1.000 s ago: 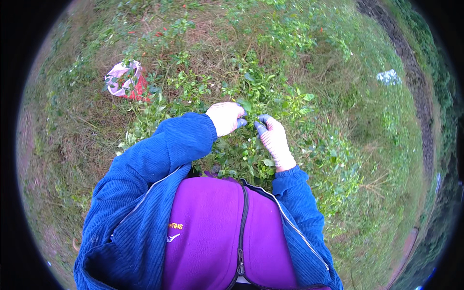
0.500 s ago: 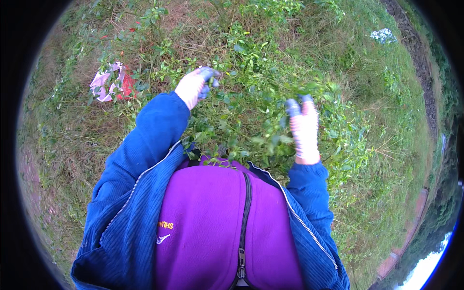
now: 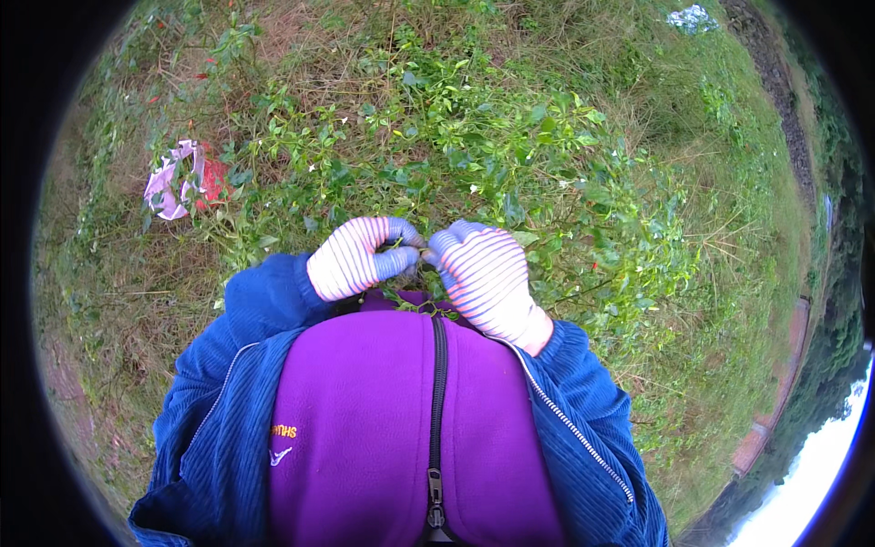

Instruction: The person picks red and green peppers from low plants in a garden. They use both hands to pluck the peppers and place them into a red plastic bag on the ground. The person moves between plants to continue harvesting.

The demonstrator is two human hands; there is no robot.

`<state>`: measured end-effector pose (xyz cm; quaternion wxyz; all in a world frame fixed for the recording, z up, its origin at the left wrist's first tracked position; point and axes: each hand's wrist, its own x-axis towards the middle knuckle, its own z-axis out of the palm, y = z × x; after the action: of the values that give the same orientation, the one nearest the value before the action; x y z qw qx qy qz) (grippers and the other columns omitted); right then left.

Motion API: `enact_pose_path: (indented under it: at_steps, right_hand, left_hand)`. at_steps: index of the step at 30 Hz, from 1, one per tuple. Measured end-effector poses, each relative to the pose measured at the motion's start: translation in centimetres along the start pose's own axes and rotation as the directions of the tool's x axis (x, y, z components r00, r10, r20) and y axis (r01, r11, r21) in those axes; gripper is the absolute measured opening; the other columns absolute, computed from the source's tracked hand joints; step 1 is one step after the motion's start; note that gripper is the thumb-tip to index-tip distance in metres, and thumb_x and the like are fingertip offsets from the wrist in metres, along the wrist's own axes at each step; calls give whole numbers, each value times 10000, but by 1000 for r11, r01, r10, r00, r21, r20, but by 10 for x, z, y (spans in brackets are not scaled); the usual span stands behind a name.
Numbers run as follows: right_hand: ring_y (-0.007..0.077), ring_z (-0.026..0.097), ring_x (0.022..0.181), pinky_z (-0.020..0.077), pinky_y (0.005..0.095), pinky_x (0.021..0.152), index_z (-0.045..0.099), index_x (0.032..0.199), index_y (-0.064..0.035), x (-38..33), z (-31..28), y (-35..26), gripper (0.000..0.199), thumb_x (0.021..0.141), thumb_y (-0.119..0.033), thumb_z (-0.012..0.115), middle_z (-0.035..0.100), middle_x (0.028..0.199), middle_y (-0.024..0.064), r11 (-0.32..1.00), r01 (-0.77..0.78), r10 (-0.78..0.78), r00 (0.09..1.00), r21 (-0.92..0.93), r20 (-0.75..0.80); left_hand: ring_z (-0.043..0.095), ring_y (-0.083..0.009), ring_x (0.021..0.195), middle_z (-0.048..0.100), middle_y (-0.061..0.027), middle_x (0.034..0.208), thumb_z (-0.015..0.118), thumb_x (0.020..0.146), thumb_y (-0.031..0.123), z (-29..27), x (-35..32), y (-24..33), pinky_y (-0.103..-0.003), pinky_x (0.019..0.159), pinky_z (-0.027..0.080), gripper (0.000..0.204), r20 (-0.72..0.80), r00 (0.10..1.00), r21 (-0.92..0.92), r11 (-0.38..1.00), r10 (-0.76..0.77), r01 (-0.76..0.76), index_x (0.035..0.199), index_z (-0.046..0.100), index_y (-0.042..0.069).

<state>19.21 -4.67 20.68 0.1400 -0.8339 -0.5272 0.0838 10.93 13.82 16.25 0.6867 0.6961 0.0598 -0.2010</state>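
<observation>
Both hands, in striped white gloves with blue-grey fingers, meet close in front of my chest. My left hand (image 3: pixel 360 258) is closed, thumb and fingers pinching together over the leaves. Its fingertips nearly touch those of my right hand (image 3: pixel 485 273), which is closed too, back of the hand up. What lies between the fingertips is mostly hidden; a bit of thin stem seems to show there. Under and around both hands grows a leafy green pepper plant (image 3: pixel 510 146) with small white flowers. A small red pepper (image 3: pixel 595 265) hangs to the right of my right hand.
At the left, a pale pink and red plastic bag (image 3: pixel 173 187) sits among the plants. A whitish bundle (image 3: pixel 693 19) lies far right. Dry grass (image 3: pixel 301 55) fills gaps between bushes. A dark strip of bare ground (image 3: pixel 775 91) runs along the right, with a brick-coloured edge (image 3: pixel 752 447) nearer.
My hands were wide apart over the bush. Both have come back toward my chest and together, and their fingers have closed at the fingertips.
</observation>
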Motion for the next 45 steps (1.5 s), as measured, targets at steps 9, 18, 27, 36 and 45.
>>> enact_pose_path:
  at_steps: [9, 18, 27, 36, 45]
  right_hand:
    - [345, 604, 815, 497, 421, 706, 640, 1009, -43, -6, 14, 0, 263, 762, -125, 674, 627, 888, 145, 907, 185, -149, 981, 379, -122]
    - [314, 562, 1133, 479, 439, 938, 551, 1224, -80, -66, 34, 49, 410, 814, -93, 552, 574, 1234, 158, 930, -219, 285, 937, -296, 203]
    - [291, 368, 1370, 190, 528, 1157, 303, 1479, -139, -155, -4, 89, 963, 662, -257, 801, 383, 1477, 103, 700, -464, 649, 730, -542, 213]
    - [321, 483, 1231, 397, 398, 1029, 390, 1435, -76, -210, -5, 121, 861, 711, -298, 800, 497, 1366, 145, 705, -709, 709, 705, -7, 8]
    - [84, 560, 771, 436, 211, 728, 435, 1413, -38, -216, 15, 113, 473, 971, -173, 537, 586, 1207, 45, 24, -305, 920, 379, 952, 98]
  left_hand:
    - [658, -333, 768, 661, -158, 810, 583, 877, 221, -12, 4, -19, -422, 686, 520, 200, -240, 960, 608, 793, 145, 32, 990, 643, 67]
    - [393, -60, 520, 504, 6, 777, 584, 958, 335, -18, -6, -58, -207, 478, 316, 284, 8, 995, -873, 484, -97, 54, 1119, 537, 106]
    - [392, -61, 501, 469, 32, 694, 580, 960, 222, -8, 1, -67, -205, 453, 311, 130, 114, 983, -844, 507, -145, 173, 1029, 559, 114]
    - [659, -286, 855, 684, -100, 880, 547, 924, 209, 32, 42, -41, -399, 789, 519, 262, 306, 932, 427, 846, 196, -318, 1145, 607, 82]
    - [673, -350, 744, 661, -143, 781, 512, 891, 178, 142, 130, -42, -488, 595, 530, 414, 626, 749, 780, 165, -218, -604, 1302, 544, 145]
